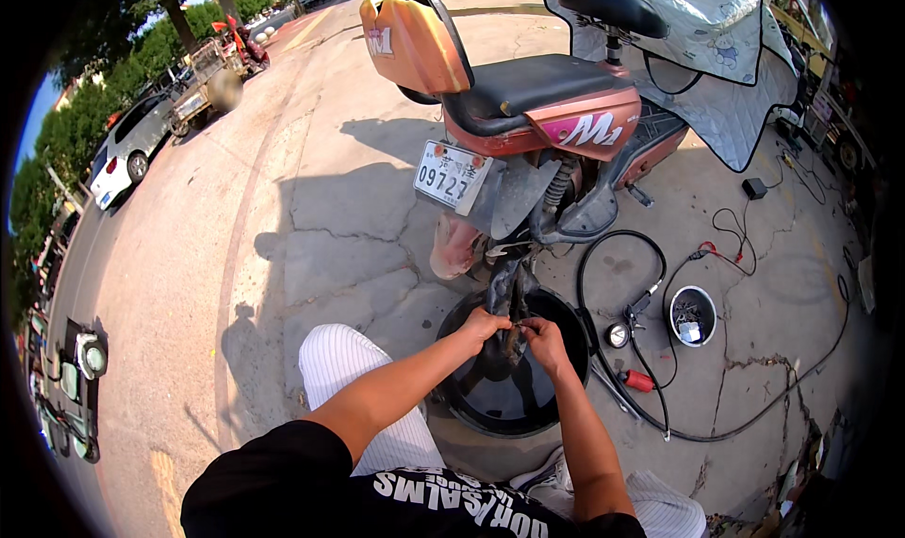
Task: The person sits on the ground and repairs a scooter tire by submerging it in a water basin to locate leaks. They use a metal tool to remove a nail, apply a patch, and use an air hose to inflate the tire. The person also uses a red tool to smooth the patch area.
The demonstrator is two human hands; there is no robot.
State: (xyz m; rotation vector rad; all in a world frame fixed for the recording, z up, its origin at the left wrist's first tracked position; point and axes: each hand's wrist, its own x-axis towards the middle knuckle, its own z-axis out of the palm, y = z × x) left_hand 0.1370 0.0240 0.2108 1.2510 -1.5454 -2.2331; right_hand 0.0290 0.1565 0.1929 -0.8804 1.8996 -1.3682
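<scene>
— Black rubber: where is the tyre held?

— Just below both hands. A small part at the wheel is pinched between the left hand and right hand; a steady grip is probably needed next.

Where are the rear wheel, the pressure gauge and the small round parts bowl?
rear wheel [490, 401]: head view, on the black tyre's lower left side.
pressure gauge [617, 335]: head view, on its round dial face.
parts bowl [709, 317]: head view, on its right rim.

A black short-sleeved T-shirt with white lettering across the chest (upside down from here), white pinstriped trousers, forearms bare.
</scene>
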